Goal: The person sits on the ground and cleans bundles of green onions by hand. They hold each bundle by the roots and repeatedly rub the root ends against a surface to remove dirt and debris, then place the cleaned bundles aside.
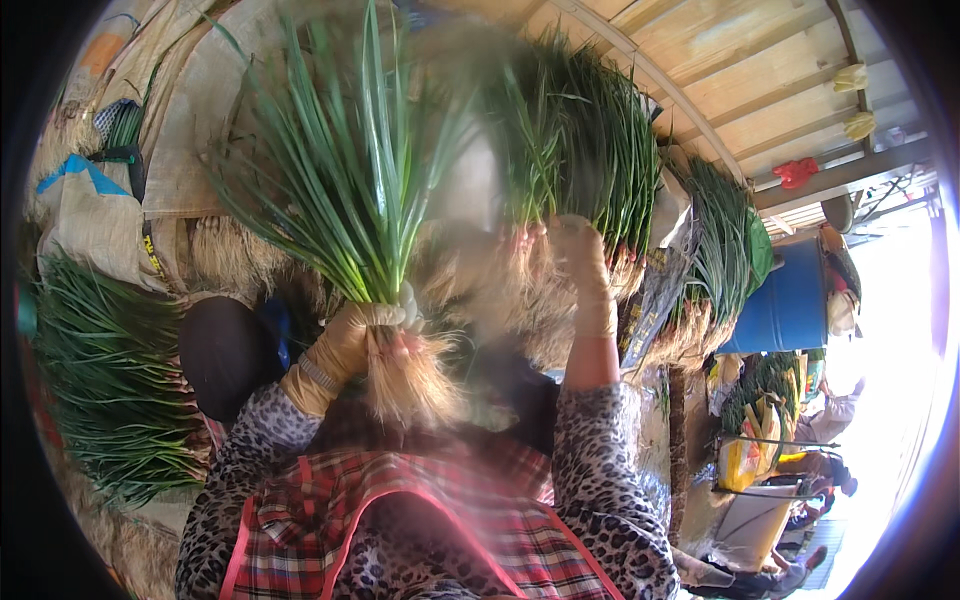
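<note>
My left hand point(364, 337), in a pale rubber glove, grips a bunch of green onions point(397, 262) just above the roots. The green leaves fan upward and the stringy, straw-coloured roots point(412, 382) hang below my fingers. To the right, my right hand point(581, 240), in a matching glove, is raised at the root ends of a standing row of green onions point(611, 165). Blur covers its fingers, so whether they hold any of them cannot be told. A red plaid apron point(442, 487) spans my front.
At the left lie stacked green onions point(112, 382) beside a dark rounded object point(225, 356) and woven sacks point(97, 232). More green onions point(716, 217) stand at the right, near a blue barrel point(780, 296). Several people are at the far right, by a loaded cart point(757, 517).
</note>
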Demonstrator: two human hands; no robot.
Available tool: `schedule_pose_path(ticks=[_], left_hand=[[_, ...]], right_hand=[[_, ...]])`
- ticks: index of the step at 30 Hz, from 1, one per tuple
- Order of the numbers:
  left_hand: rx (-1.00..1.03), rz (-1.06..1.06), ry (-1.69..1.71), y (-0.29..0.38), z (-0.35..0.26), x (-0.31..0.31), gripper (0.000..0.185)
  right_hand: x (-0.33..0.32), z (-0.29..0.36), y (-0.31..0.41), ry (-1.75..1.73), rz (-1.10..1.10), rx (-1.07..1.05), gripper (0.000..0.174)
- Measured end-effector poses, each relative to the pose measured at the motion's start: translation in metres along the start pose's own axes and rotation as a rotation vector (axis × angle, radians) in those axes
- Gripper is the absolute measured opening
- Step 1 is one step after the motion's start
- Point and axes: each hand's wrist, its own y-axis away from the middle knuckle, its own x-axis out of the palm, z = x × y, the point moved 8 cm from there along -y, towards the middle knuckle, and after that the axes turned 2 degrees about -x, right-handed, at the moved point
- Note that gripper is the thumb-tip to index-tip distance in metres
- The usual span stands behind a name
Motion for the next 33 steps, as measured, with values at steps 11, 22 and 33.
schedule_pose_path(ticks=[11,22,33], left_hand=[[0.092,-0.032,0.07,-0.007,-0.009,-0.02,0.039],[0.033,0.087,0.044,0.004,0.006,-0.007,0.027],[0.101,0.007,-0.053,-0.011,0.0,-0.03,0.037]], right_hand=[[-0.043,0.107,0.052,-1.064,0.002,-0.246,0.028],[0.072,0.148,0.185,-1.551,0.414,0.174,0.021],[-0.021,0.198,0.061,-0.657,-0.07,-0.488,0.04]])
